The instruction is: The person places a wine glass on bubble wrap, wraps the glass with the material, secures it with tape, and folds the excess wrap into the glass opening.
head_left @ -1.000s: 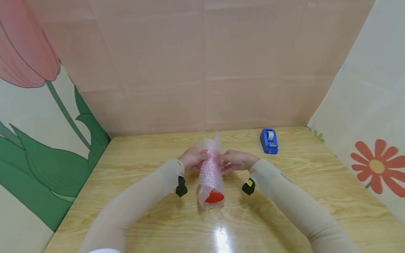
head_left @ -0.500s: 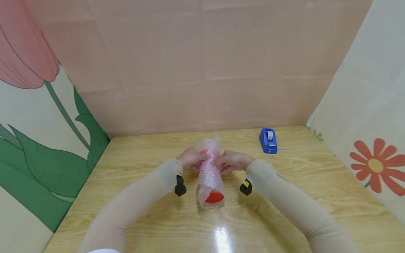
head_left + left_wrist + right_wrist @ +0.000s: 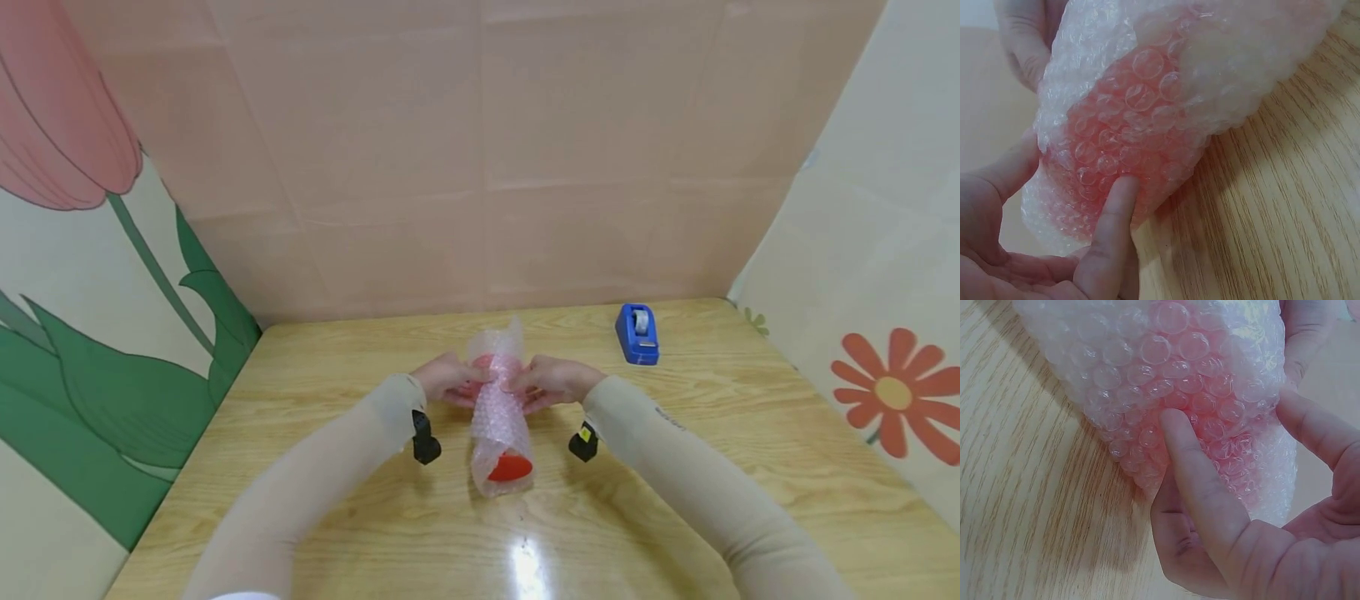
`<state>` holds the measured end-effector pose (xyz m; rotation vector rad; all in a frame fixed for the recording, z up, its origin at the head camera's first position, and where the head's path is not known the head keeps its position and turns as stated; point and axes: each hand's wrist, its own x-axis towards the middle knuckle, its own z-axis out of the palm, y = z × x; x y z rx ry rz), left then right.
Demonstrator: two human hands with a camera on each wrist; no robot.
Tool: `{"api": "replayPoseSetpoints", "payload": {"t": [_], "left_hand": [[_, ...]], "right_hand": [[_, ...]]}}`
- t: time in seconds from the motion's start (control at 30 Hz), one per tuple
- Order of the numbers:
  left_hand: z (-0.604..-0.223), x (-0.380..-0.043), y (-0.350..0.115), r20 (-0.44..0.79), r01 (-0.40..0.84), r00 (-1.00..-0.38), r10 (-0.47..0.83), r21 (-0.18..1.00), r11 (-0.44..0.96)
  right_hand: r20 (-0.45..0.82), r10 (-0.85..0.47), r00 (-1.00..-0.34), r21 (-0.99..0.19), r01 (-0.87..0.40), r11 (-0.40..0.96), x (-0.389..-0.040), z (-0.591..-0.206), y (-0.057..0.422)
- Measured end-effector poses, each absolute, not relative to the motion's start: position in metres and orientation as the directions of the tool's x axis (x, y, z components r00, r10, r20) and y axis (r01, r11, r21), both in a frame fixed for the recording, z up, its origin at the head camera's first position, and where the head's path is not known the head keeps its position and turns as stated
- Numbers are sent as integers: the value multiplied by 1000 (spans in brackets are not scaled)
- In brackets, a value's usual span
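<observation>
A roll of bubble wrap (image 3: 501, 421) lies lengthwise on the table, wound around something red (image 3: 510, 467) that shows at its near end and through the bubbles. What kind of thing is inside I cannot tell. From the left side, my left hand (image 3: 452, 380) holds the roll with its thumb on top and its fingers low on the side. Opposite it, my right hand (image 3: 557, 380) grips the right side in much the same way. In the left wrist view a fingertip (image 3: 1124, 187) presses the bubbles; in the right wrist view a fingertip (image 3: 1175, 422) does likewise.
A blue tape dispenser (image 3: 638, 335) with a roll of tape stands at the back right of the wooden table (image 3: 360, 533). A pinkish covered wall (image 3: 480, 167) rises behind the table, with flower-patterned panels at both sides.
My right thumb has come over onto the top of the roll. The left hand has shifted slightly, its thumb now on top near the right one. The roll has barely moved.
</observation>
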<state>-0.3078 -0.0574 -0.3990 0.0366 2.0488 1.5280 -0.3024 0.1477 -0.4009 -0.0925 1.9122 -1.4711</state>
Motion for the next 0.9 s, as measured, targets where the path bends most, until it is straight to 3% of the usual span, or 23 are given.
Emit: {"api": "replayPoseSetpoints", "payload": {"t": [0.43, 0.9], "left_hand": [[-398, -310, -55, -478, -341, -838, 261, 834, 434], [-395, -308, -53, -516, -382, -800, 305, 832, 403]], "right_hand": [[-516, -417, -748, -847, 374, 379, -301, -398, 146], [-516, -414, -750, -848, 377, 373, -303, -402, 148]]}}
